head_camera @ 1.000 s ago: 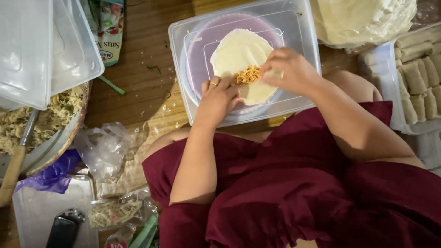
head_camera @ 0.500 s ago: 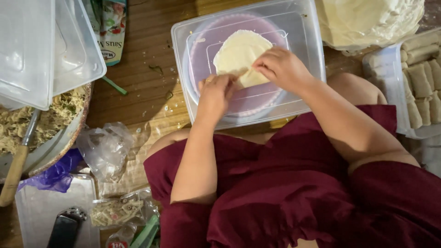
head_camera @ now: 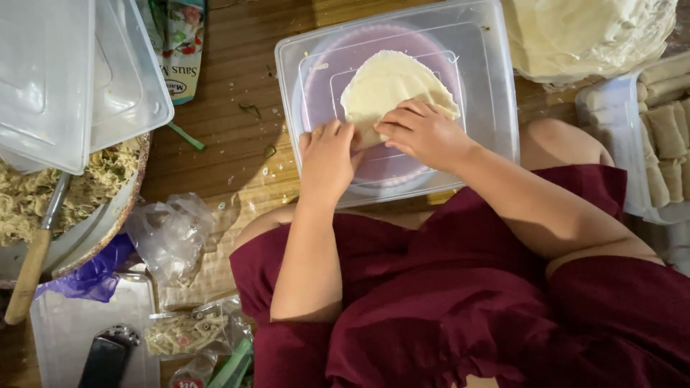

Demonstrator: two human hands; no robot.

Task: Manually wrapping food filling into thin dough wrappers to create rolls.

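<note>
Tearing of the thin pale wrapper (head_camera: pixel 392 82), likely if pressed too hard where folded over at its near edge. Both hands down on that fold: left hand (head_camera: pixel 327 154) flat, fingers together, palm on the near edge, gripping nothing; right hand (head_camera: pixel 424 133) curled loosely, fingertips pinning the folded flap, not closed round it. Wrapper lying on a round lilac plate (head_camera: pixel 323 79) set under an upturned clear plastic lid (head_camera: pixel 489 86), resting on the wooden floor just ahead of the knees. Filling hidden beneath the fold, so possibly squeezed out at the sides if rolled unevenly; lid also liable to slide under the push. Counted: one wrapper in work, one plate, one lid beneath, one stack of spare wrappers (head_camera: pixel 589 32) at upper right, one tray of finished rolls (head_camera: pixel 665 136) with about seven showing, one bowl of shredded filling (head_camera: pixel 79 194) at left with one wooden-handled spoon (head_camera: pixel 32 262).
</note>
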